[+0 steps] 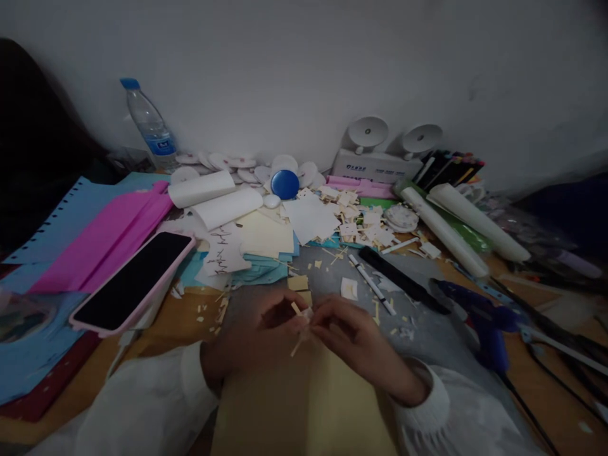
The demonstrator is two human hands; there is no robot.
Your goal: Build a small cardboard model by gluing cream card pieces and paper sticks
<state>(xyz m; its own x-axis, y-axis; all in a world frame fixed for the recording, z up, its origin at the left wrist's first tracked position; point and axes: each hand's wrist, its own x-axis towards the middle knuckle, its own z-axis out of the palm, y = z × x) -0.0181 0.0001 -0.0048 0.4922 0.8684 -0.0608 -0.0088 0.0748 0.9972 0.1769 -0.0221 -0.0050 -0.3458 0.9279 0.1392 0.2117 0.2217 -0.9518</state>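
Note:
My left hand (268,326) pinches a small whitish paper piece (306,313) with narrow pale-yellow strips sticking out of it. My right hand (356,332) meets it from the other side, thumb and fingertips closed on the same piece. The fingers cover much of the piece, so its full shape is hidden. Below both hands lies a large pale-yellow sheet (304,405). Just beyond the fingertips are small tan paper squares (298,283) on a grey mat (327,272).
To the right lie a blue glue gun (489,323), a black-handled tool (403,278) and a white pen (372,285). A phone (135,278) rests at left beside pink paper (107,237). Many small paper cut-outs (370,228) and a water bottle (149,123) stand toward the wall.

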